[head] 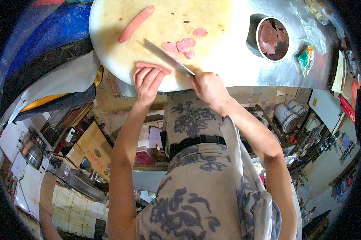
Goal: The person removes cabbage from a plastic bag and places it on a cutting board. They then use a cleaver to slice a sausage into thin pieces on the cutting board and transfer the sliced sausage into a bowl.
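My right hand [209, 88] grips a knife [168, 58], its blade pointing up and left across a round cutting board [108, 66]. Under the fingers of my left hand [147, 82], near the board's front edge, a pink sausage [152, 65] is held down. Its near side is hidden by the fingers. The blade lies just beyond this sausage; whether they touch, I cannot tell. Several oval sausage slices [186, 45] sit past the blade, one slice [200, 32] a little apart. A second sausage [136, 24], whole in outline, rests at the board's far left.
Right of the board, a white-rimmed tub [272, 39] holding reddish-brown pieces stands on the metal table [267, 76]. A green and white packet [306, 60] and clear plastic bags [312, 33] lie farther right. Small dark scraps [186, 21] dot the board. Blue material [65, 27] borders it on the left.
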Available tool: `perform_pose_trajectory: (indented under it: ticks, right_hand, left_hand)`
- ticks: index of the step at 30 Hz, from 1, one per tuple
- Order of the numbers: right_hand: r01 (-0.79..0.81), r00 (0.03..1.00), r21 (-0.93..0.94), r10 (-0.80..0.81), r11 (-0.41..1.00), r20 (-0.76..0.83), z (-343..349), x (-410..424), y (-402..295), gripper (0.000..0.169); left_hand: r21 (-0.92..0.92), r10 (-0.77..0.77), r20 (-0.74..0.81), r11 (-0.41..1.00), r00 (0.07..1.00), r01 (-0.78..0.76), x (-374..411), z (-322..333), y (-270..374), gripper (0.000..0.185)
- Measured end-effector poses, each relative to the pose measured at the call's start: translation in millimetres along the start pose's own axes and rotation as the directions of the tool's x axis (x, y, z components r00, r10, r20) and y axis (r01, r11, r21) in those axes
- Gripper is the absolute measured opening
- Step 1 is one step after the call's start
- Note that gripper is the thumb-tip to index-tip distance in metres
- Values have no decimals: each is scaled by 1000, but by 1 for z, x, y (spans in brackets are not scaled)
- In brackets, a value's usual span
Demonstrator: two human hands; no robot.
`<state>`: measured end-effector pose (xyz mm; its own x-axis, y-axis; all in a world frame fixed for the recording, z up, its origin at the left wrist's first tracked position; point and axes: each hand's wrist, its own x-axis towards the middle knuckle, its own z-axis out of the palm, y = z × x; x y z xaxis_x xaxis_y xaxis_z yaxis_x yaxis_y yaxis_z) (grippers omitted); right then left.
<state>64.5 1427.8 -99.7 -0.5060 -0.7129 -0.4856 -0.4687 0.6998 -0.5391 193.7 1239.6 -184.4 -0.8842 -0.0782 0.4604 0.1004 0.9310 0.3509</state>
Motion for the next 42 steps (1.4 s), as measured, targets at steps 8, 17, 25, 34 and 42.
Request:
perform_pose_trajectory:
  ticks: [8,17,25,34,42]
  right_hand:
    - [24,999,-232,-34,972,-40,-13,-67,-23,7]
    - [-8,999,-79,5,997,-32,22,-33,-21,7]
    - [-93,976,146,119,985,-182,2,-13,0,24]
    - [33,996,-270,-54,962,-70,-3,-77,-23,8]
    - [-25,998,-270,8,962,-62,17,-57,-35,5]
  left_hand:
    - [-45,-36,-22,998,999,35,-21,6,-6,19]
    - [-4,-47,-11,999,999,47,-11,3,0,18]
    - [-70,-111,-68,992,991,106,-3,-6,0,26]
    - [12,-69,-71,997,995,70,-14,-2,-8,14]
    - [36,-102,-58,994,993,105,-11,0,-5,18]
